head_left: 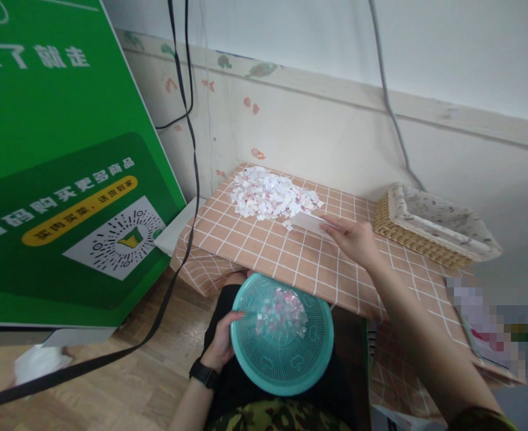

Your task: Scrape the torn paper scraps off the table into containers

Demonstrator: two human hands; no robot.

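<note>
My left hand [222,340], with a dark watch at the wrist, grips the left rim of a round turquoise plastic basket [286,377] above my lap. Inside it lie small white, pink and clear-looking scraps [282,314]. My right hand [351,236] pinches a flat whitish card [311,224] over the table, at the near right edge of a heap of white and pinkish paper scraps [268,194]. The card's far end meets the heap's edge; whether it presses on the tablecloth, I cannot tell.
A brown tablecloth with white grid lines [264,245] covers the table. At the right stands a lined wicker basket [430,233]. A large green sign [52,120] fills the left side, and a dark strap [196,179] hangs before it. The wall [318,131] borders the table's back.
</note>
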